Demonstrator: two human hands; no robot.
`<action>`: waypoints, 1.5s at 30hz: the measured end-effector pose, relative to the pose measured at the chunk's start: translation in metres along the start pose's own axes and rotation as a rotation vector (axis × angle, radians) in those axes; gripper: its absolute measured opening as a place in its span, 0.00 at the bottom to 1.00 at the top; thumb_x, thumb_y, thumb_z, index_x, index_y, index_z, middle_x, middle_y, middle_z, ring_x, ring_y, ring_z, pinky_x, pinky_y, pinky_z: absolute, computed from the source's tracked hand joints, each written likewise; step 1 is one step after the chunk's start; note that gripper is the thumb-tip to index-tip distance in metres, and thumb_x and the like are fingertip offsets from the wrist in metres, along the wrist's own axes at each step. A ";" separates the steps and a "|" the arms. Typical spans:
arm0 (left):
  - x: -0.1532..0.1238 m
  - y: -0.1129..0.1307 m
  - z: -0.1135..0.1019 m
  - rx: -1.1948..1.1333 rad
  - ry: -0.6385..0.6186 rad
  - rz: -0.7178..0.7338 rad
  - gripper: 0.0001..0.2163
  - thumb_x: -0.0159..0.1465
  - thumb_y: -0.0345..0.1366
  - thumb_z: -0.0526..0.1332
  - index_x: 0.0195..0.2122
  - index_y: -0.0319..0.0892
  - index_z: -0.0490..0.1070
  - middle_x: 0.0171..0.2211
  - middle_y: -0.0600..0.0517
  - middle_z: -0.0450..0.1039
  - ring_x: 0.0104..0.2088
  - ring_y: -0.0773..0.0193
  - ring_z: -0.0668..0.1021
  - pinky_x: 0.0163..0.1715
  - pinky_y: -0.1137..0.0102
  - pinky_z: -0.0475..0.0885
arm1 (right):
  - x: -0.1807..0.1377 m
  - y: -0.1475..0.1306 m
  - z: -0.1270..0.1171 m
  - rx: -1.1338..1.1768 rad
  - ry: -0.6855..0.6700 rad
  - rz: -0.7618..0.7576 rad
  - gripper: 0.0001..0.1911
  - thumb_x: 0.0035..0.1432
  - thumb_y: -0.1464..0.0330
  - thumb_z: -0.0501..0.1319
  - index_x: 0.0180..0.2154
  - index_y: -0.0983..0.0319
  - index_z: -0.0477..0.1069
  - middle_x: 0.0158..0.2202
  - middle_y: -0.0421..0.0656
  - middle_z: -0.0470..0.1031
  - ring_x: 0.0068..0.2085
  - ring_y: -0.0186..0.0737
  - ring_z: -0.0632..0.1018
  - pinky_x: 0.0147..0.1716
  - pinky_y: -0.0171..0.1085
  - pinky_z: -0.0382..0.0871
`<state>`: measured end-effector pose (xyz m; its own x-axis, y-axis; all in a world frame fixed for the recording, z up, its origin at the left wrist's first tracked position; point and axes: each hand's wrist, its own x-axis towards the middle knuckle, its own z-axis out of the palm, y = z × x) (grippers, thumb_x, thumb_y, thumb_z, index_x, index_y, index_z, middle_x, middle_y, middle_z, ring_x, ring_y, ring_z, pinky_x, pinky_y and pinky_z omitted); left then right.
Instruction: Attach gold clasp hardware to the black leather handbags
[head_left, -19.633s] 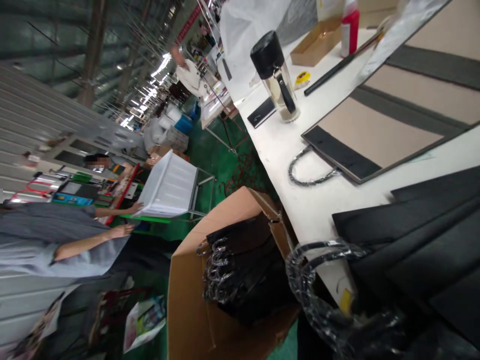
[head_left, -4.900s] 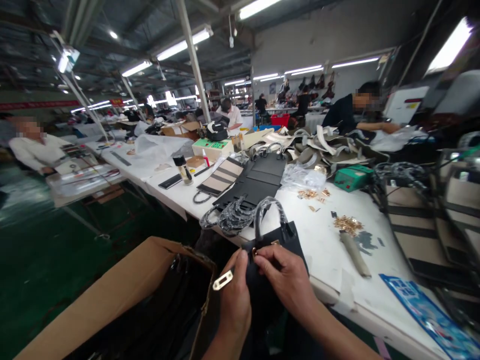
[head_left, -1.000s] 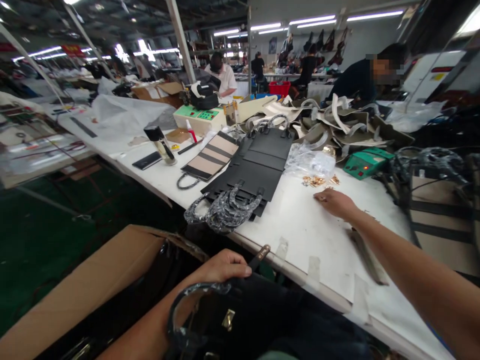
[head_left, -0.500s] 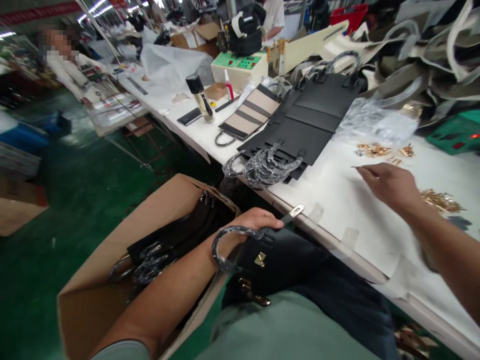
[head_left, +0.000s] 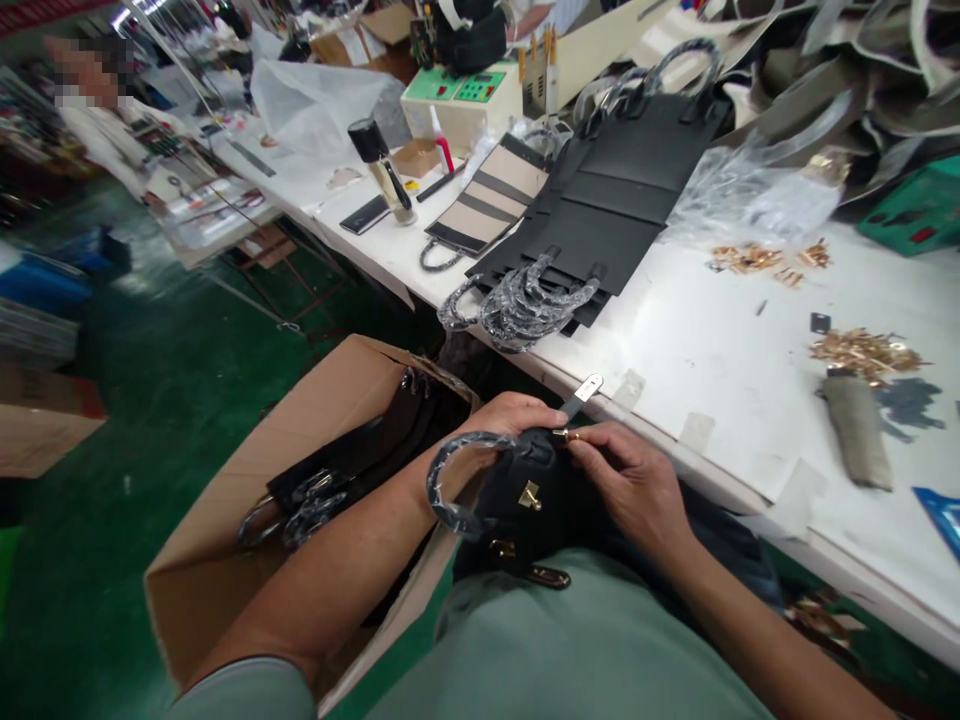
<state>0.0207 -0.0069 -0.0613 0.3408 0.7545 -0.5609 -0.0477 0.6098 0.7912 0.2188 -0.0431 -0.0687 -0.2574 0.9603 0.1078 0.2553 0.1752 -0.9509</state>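
Observation:
A black handbag with a plastic-wrapped handle rests on my lap at the table's front edge. My left hand grips its top, beside a strap ending in a gold clasp plate. My right hand is closed in a pinch on a small gold fitting at the bag's top edge. Gold hardware on the bag's front faces me.
An open cardboard box with more black bags stands at my left. On the white table lie stacked black panels with wrapped handles, gold fittings, a grey tool, a bottle, a green machine. A person sits far left.
My right hand has come back from the table to the top of the bag, pinching a small gold piece. My left hand keeps its hold on the bag.

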 end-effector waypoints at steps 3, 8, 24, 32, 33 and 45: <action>-0.005 0.004 0.006 -0.003 0.015 -0.021 0.16 0.50 0.46 0.72 0.24 0.38 0.73 0.18 0.58 0.67 0.18 0.72 0.67 0.19 0.73 0.58 | -0.002 -0.002 0.000 -0.085 0.038 -0.112 0.05 0.65 0.67 0.62 0.39 0.57 0.77 0.37 0.40 0.79 0.38 0.38 0.78 0.40 0.37 0.72; -0.009 0.011 0.013 0.021 0.068 -0.025 0.16 0.47 0.45 0.74 0.24 0.38 0.73 0.18 0.57 0.69 0.19 0.72 0.68 0.22 0.72 0.59 | -0.008 -0.003 0.001 -0.211 0.058 -0.333 0.06 0.66 0.71 0.61 0.43 0.58 0.75 0.38 0.42 0.79 0.38 0.39 0.79 0.39 0.38 0.74; -0.025 0.008 0.005 -0.105 -0.040 -0.042 0.17 0.56 0.46 0.69 0.35 0.35 0.79 0.30 0.47 0.79 0.27 0.65 0.77 0.27 0.73 0.69 | -0.010 0.004 -0.014 -0.498 0.000 -0.422 0.09 0.67 0.69 0.59 0.46 0.60 0.76 0.40 0.46 0.82 0.40 0.44 0.81 0.42 0.42 0.76; -0.049 -0.005 0.003 -0.280 -0.092 0.024 0.18 0.57 0.37 0.66 0.47 0.34 0.77 0.44 0.41 0.79 0.44 0.54 0.80 0.46 0.65 0.73 | -0.008 0.005 -0.014 -0.526 0.062 -0.404 0.10 0.65 0.69 0.60 0.46 0.60 0.76 0.42 0.46 0.82 0.40 0.45 0.81 0.42 0.42 0.75; -0.052 -0.006 0.004 -0.270 -0.125 0.058 0.19 0.56 0.36 0.66 0.48 0.34 0.76 0.45 0.41 0.79 0.47 0.52 0.79 0.49 0.64 0.71 | -0.008 0.004 -0.014 -0.515 0.059 -0.403 0.11 0.65 0.69 0.61 0.49 0.60 0.75 0.42 0.46 0.81 0.40 0.44 0.81 0.41 0.41 0.75; -0.063 -0.005 0.024 0.255 0.014 0.256 0.23 0.61 0.45 0.67 0.54 0.39 0.75 0.45 0.46 0.79 0.45 0.56 0.78 0.48 0.67 0.71 | 0.003 -0.005 -0.025 -0.479 -0.122 -0.426 0.10 0.66 0.68 0.58 0.49 0.57 0.72 0.39 0.45 0.77 0.37 0.41 0.78 0.38 0.38 0.72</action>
<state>0.0218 -0.0633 -0.0243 0.3347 0.8795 -0.3384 0.1065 0.3215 0.9409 0.2400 -0.0353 -0.0564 -0.5248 0.7586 0.3861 0.4871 0.6396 -0.5947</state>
